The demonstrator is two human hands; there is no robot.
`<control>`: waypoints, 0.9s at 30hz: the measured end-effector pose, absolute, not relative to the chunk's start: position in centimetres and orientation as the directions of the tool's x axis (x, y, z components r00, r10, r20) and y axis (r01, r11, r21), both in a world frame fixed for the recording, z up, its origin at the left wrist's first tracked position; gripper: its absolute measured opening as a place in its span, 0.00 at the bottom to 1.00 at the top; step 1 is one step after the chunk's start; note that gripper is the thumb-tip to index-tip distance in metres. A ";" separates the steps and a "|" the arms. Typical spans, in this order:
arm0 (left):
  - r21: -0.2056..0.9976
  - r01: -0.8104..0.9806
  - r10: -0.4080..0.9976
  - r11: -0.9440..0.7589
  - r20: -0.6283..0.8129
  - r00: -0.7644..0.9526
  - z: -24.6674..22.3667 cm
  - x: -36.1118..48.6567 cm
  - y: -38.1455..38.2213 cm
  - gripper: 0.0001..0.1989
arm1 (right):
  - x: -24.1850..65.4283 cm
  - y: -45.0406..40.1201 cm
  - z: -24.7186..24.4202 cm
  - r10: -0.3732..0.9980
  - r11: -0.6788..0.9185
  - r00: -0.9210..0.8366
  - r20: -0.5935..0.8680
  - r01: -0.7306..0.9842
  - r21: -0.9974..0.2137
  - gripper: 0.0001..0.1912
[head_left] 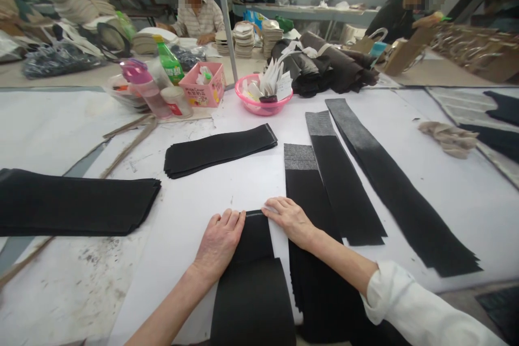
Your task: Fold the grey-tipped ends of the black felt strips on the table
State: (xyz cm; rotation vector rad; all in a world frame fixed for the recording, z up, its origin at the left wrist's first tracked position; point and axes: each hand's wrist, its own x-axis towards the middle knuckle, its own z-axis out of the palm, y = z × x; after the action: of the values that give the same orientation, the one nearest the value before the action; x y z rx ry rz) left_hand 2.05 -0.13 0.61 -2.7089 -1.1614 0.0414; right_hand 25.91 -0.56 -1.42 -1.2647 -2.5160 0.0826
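Note:
In front of me a black strip [254, 238] of sheet material lies lengthwise on the white table covering, with a wider black piece [255, 303] over its near part. My left hand [221, 238] is closed at the strip's far left corner, fingers pressed together on its edge. At the far right corner, the fingertips of my right hand [290, 219] pinch the same far edge. Beside my right hand lies a stack of black strips [306, 189] with a grey speckled end, partly hidden under my right forearm.
More black strip stacks lie at the right [348, 189], far right [401, 200], centre [219, 151] and left [73, 203]. Behind them stand a pink basin [263, 105], a pink box [205, 86] and bottles [170, 62]. Two people sit across the table; a crumpled cloth [448, 138] lies right.

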 end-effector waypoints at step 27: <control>0.644 0.699 0.950 -0.311 0.231 0.211 -1.5 -2.1 -1.4 0.17 | 21.0 3.4 0.5 0.946 0.031 -0.227 -0.230 0.772 -0.635 0.05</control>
State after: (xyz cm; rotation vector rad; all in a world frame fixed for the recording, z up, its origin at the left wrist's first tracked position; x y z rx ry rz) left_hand -2.07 -1.41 -1.51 -2.7271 -1.9970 -1.1075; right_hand 21.04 3.40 0.49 -1.7676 -2.0536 0.9851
